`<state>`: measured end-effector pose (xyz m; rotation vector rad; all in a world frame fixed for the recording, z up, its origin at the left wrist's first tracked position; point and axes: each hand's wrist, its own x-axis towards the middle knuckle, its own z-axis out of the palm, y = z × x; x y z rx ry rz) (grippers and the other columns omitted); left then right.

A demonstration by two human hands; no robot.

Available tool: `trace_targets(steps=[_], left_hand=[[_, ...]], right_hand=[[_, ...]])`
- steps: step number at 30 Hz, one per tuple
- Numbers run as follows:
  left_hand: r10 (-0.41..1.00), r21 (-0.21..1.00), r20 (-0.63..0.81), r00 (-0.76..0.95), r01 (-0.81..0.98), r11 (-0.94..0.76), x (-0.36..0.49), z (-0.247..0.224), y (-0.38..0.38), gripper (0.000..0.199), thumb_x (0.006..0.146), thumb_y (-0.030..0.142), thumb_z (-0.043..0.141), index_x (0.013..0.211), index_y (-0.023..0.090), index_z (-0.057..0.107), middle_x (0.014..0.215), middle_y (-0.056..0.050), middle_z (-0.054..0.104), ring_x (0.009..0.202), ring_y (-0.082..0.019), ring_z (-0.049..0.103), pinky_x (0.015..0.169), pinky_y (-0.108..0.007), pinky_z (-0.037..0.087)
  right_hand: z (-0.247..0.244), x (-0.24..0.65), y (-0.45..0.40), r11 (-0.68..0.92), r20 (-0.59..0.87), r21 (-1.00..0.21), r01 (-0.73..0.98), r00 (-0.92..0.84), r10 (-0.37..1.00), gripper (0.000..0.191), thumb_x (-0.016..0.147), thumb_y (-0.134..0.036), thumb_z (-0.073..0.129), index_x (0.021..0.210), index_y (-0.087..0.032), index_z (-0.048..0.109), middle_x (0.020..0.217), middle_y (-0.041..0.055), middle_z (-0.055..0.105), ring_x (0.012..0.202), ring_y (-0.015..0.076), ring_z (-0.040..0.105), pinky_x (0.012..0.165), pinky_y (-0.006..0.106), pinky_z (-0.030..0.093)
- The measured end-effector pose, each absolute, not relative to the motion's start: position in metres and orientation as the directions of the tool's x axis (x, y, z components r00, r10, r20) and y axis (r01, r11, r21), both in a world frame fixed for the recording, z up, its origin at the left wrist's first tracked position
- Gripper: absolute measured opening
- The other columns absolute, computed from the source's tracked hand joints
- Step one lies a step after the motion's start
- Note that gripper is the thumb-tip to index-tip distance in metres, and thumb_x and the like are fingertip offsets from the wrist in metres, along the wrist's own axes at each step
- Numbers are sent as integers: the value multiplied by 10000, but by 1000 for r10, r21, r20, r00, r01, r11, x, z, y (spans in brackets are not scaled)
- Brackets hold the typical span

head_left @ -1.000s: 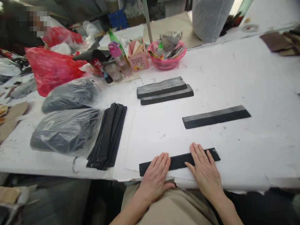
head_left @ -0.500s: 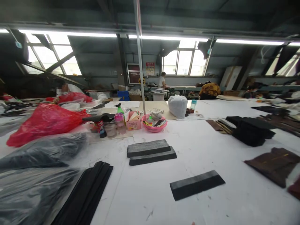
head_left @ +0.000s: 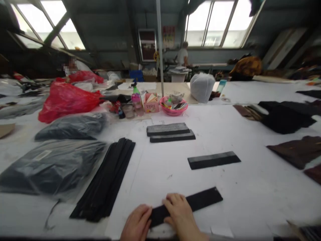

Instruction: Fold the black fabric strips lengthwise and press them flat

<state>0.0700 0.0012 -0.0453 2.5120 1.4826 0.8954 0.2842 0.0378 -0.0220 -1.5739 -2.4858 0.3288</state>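
A black fabric strip (head_left: 205, 199) lies slanted on the white table near its front edge. My left hand (head_left: 137, 221) is at the strip's left end, its fingers pressed together on the end. Across the strip's left half rests my right hand (head_left: 179, 212), fingers bent over it and thumb at its lower edge. Farther back is a single black strip with a grey band (head_left: 214, 160). Two similar pieces (head_left: 170, 131) overlap beyond it. To the left a pile of long black strips (head_left: 106, 177) lies slanted.
Bagged dark fabric (head_left: 55, 167) and a red plastic bag (head_left: 72, 102) lie left. A pink basket (head_left: 174, 112), bottles and a pole (head_left: 160, 50) stand at the back. Dark cloth (head_left: 283, 117) lies right. People are in the background.
The view has tilted down. Both my hands have come into view, with a black strip between them at the table's front. The other strips appear higher in the picture.
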Motion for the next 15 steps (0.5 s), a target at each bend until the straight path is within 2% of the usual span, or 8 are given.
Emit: trace_targets(steps=[2,5,10,13,15], left_hand=[[918,452,260,299,803,-389,72,-32,-5,350,872,150,497,1203,230,578,1069,-90,610,1005,-224,581,840,-372,527],[962,511,71,264,819,-263,79,-9,2,310,870,177,526,1172,216,585,1007,-79,593,942,-225,560,809,-390,503],[977,639,20,211,749,-174,84,5,19,166,881,251,535,1000,213,644,931,-56,585,912,-209,535,802,-359,462],[982,744,-21,190,659,-112,85,5,22,172,888,312,524,900,205,658,844,-43,602,854,-195,545,769,-327,444],[981,805,-58,184,590,-63,85,7,23,189,877,341,537,873,203,667,815,-38,617,826,-189,557,750,-307,434]], right_hand=[[2,274,45,410,-129,-282,867,-458,880,339,645,-307,820,921,-230,638,943,34,645,897,238,582,787,350,442],[20,275,61,439,-197,-377,816,-534,822,294,680,-295,802,889,-209,615,920,33,604,856,206,545,746,308,398],[22,283,70,411,-225,-507,758,-576,786,165,748,-281,742,812,-200,612,839,12,584,784,164,521,659,251,344],[20,286,70,355,-212,-600,717,-571,793,105,830,-313,656,827,-210,638,815,3,618,759,154,542,648,247,339],[19,288,71,320,-216,-666,674,-585,782,136,881,-317,583,825,-221,661,798,-3,647,735,148,559,645,245,338]])
